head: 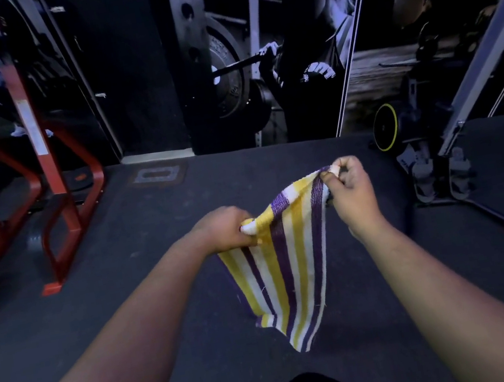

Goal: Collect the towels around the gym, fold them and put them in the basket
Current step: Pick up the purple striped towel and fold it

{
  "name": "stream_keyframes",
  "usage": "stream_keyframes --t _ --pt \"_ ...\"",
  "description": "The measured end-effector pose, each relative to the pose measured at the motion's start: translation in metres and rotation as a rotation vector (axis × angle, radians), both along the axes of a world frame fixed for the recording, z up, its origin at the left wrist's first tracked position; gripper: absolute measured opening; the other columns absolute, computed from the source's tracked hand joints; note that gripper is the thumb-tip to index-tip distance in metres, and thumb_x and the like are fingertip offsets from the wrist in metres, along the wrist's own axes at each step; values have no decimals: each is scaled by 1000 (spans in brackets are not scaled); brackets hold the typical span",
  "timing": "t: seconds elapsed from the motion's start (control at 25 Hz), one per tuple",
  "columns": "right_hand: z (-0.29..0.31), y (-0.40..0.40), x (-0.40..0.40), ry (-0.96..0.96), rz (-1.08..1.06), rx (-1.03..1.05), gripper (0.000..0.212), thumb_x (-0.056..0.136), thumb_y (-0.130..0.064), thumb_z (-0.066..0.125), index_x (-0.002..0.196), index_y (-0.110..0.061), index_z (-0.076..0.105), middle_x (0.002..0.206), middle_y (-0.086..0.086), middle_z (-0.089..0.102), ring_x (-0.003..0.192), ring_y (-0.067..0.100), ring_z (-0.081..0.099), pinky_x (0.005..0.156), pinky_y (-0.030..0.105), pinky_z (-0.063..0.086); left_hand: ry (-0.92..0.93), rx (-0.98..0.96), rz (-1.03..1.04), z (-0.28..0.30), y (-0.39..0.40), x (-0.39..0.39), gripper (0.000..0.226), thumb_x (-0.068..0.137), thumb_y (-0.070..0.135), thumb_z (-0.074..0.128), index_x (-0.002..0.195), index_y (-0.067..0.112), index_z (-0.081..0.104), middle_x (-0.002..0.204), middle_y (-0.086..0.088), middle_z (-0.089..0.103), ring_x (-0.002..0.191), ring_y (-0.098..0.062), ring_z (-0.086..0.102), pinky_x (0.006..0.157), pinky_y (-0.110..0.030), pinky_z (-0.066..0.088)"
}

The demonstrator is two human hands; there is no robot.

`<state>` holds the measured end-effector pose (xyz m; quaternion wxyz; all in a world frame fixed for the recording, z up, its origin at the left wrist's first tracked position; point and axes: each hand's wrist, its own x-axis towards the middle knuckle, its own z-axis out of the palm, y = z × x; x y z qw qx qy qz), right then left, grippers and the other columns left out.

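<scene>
Hanging in the air between two hands is a striped towel (284, 265), yellow, white and purple. The left hand (223, 229) grips one top corner, with its fingers curled tight around the bunched cloth. The right hand (349, 189) pinches the other top corner between thumb and fingers, a bit higher and farther away. The rest of the towel droops down toward the dark floor (163, 305), and its low end comes to a point. The towel looks doubled over, with a second layer showing behind its left edge. A red frame (56, 203) stands on the floor to the left. A wheel with a yellow rim (386, 131) sits far right, by the wall.
</scene>
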<state>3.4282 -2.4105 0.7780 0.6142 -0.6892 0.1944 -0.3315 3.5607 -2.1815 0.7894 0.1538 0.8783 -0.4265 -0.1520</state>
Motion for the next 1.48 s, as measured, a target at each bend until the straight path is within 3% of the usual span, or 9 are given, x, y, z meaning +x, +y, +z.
stream_keyframes --t 0.2,0.36,0.6,0.8,0.88,1.08,1.2,1.32,1.48 --pt "-34 26 -23 230 502 -67 52 88 -2 74 130 -18 49 117 -11 66 110 10 63 87 15 51 756 -699 140 46 -9 -14 19 82 12 76 101 7 74 91 -10 75 79 -22 70 69 -29 57" --pt "-60 45 -13 335 498 -83 11 91 -3 72 98 -11 75 93 -4 78 88 11 71 84 36 57 996 -1065 216 63 -24 -7 45 86 36 69 119 5 67 109 -15 74 97 -28 70 85 -38 58" --pt "-51 49 12 305 154 39 20 84 -31 70 86 -12 76 87 5 79 80 15 72 81 45 59 859 -756 453 -70 5 -47 141 53 81 79 162 26 9 154 6 40 139 -14 42 113 -41 40" --pt "-59 55 23 359 145 70 41 78 -46 77 87 -5 73 87 13 77 85 30 75 80 50 59 403 -578 430 -134 -2 -95 28 77 39 87 89 38 62 81 32 67 80 4 64 67 -14 44" --pt "-61 46 25 424 164 6 46 82 -50 75 76 -6 65 75 9 73 72 32 71 70 43 57 360 -605 485 -138 3 -90 29 81 32 84 71 33 57 62 30 61 60 8 55 56 -15 36" --pt "-50 9 18 673 197 -282 63 88 -62 63 95 0 71 86 14 76 75 26 72 76 42 58 890 -747 478 -135 33 -73 9 86 16 73 81 16 66 74 5 68 65 -9 59 59 -27 44" --pt "-31 -2 10 569 321 224 45 90 -44 73 99 0 71 92 20 77 81 32 75 82 52 62 1044 -826 737 -125 31 -71 10 76 25 61 77 15 58 70 -7 57 60 -19 49 52 -27 37" --pt "-29 1 -1 193 402 721 66 82 -58 65 119 -3 66 110 22 73 96 34 74 75 45 63 1393 -892 675 -116 27 -69 29 98 24 52 105 4 71 100 -19 72 89 -32 69 82 -38 55" --pt "-78 24 -27 254 635 658 99 67 -68 75 141 -6 55 138 21 61 129 34 58 104 48 52 1423 -1075 353 -94 18 -60 41 90 20 70 127 4 61 115 -23 69 97 -32 70 89 -43 58"
